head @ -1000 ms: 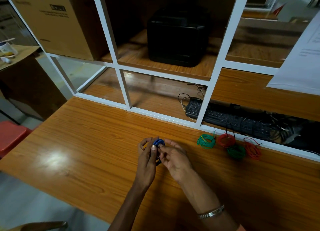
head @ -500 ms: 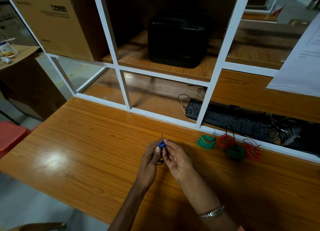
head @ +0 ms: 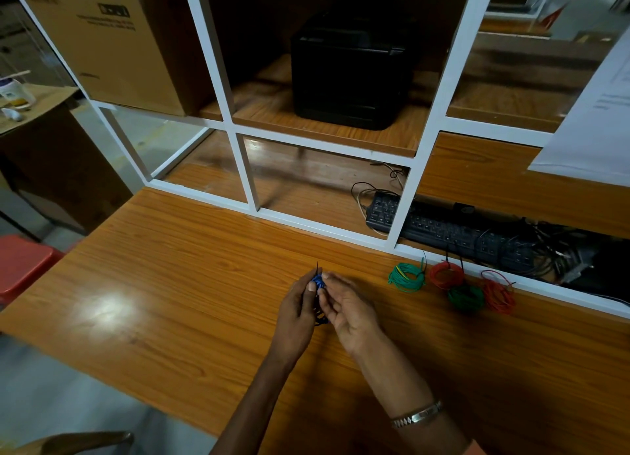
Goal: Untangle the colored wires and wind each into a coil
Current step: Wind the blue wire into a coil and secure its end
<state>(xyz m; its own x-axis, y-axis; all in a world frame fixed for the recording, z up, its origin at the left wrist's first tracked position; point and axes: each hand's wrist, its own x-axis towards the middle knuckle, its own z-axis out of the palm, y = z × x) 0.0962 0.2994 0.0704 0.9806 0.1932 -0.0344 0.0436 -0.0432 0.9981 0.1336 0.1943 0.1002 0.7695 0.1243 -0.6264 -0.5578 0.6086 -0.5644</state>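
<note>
We hold the blue wire coil [head: 317, 280] just above the bench [head: 170, 284], pinched between our left hand [head: 296, 313] and right hand [head: 349, 309], each grip grasping it at the fingertips. To the right, near the white frame [head: 422, 147], lie a green coil [head: 406, 277], a red coil [head: 446, 275], a dark green coil [head: 466, 298] and another red coil [head: 498, 294].

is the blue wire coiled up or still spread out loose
Coiled. The blue wire is a small compact bundle pinched between the left hand and right hand, above the table; no loose length trails out.
</note>
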